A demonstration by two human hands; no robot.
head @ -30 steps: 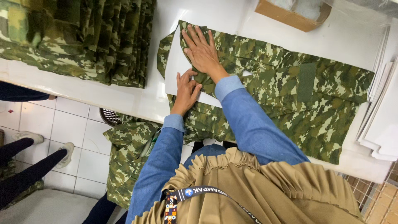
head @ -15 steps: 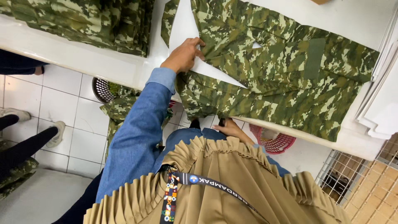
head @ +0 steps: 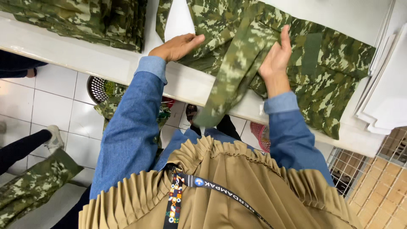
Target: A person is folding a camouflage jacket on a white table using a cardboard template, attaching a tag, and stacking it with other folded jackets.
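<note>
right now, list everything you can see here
camouflage garment: one, green, spread on the white table
sleeve: one, green camouflage, hanging over the table edge
white card: one, under the garment
folded camouflage stack: one, green, table's far left
white sheets: a stack, right edge
white table: one
baskets: dark one and pink one, on the tiled floor
wire rack: one, lower right
left hand: flat on the garment
right hand: holding the sleeve
</note>
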